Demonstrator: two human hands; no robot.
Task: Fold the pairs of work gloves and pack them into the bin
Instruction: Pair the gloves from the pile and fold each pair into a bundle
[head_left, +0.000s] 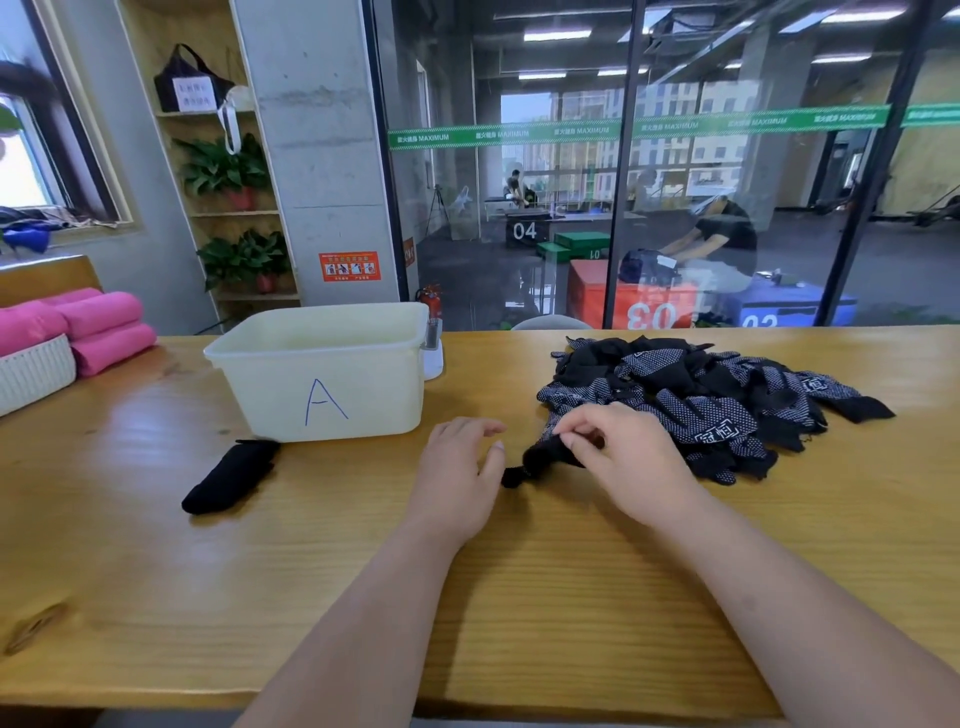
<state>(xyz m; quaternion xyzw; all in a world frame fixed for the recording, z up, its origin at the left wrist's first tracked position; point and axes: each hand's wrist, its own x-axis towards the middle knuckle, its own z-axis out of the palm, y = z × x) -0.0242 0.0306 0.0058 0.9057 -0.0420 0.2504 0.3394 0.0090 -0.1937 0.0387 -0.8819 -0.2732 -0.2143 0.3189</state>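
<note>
Pale wooden worktop (156, 571) runs the width of the view, in front of a glass wall (519, 208). At far left sit pink rolled towels (98, 322) beside a white woven basket (31, 371). Next, a black bundle (228, 478), probably a folded pair of gloves though the view is too soft to be sure, lies just in front of the bin's left corner. The bin (374, 395), cream plastic marked with a blue A, stands upright; its floor is hidden. Right of it the left hand (457, 467) rests palm down on the wood, fingers (483, 427) relaxed and loosely spread, holding nothing. Just beside it, the right hand (628, 457) pinches a dark glove (540, 460) between thumb and forefinger, its other fingers curled. The glove's crumpled end lies between the two hands. Behind, to the right, a pile of gloves (701, 395), black and dotted, is heaped on the worktop.
</note>
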